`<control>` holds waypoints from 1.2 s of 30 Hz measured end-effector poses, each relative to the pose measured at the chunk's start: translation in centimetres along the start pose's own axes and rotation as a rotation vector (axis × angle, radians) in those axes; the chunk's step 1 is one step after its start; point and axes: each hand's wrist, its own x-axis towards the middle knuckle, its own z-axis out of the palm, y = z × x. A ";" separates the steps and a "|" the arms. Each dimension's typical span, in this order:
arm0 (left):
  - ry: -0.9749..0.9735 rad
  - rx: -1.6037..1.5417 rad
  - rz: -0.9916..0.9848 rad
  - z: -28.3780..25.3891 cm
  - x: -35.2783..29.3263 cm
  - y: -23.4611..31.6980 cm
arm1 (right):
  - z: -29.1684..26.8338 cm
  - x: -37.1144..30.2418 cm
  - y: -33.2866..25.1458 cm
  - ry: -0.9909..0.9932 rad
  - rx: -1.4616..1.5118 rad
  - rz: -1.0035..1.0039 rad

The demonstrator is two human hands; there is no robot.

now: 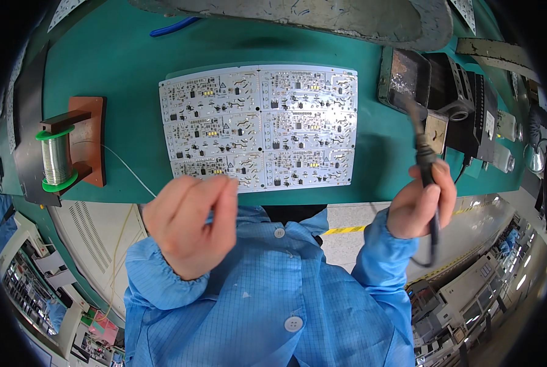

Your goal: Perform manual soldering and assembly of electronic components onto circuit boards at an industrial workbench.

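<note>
My right hand (423,199) is wrapped round the handle of a soldering iron (425,158), whose tip points away from me toward the metal tray at the right. The iron's cord loops down below that hand. My left hand (191,223) is closed in a pinch over the near left corner of a white circuit board panel (260,131). A thin solder wire (140,181) runs into that hand; its end is hidden by the fingers. The panel lies flat on the green mat, with several repeated sections of small parts. The iron is apart from it.
A solder spool (56,160) with green flanges sits on a brown stand (96,171) at the left. At the right are a metal tray (402,79), a dark iron holder (451,82) and small bottles (504,158). A grey lamp-like bar (347,18) overhangs the far edge, near a blue-handled tool (172,29).
</note>
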 end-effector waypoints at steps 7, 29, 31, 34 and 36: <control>0.095 0.029 -0.193 -0.6 -0.2 -2.3 | 1.0 -1.4 2.0 -0.110 -0.408 0.078; 0.182 -0.119 -0.313 0.1 0.8 -4.2 | 2.1 -2.1 0.7 0.058 -0.202 0.130; 0.219 -0.139 -0.348 0.4 0.5 -5.0 | 1.9 -2.5 0.9 0.049 -0.201 0.112; 0.297 -0.201 -0.332 1.0 0.2 -6.8 | 2.0 -2.5 1.1 0.054 -0.244 0.089; 0.361 -0.304 -0.413 1.4 0.1 -7.4 | 2.0 -2.7 1.5 0.064 -0.248 0.087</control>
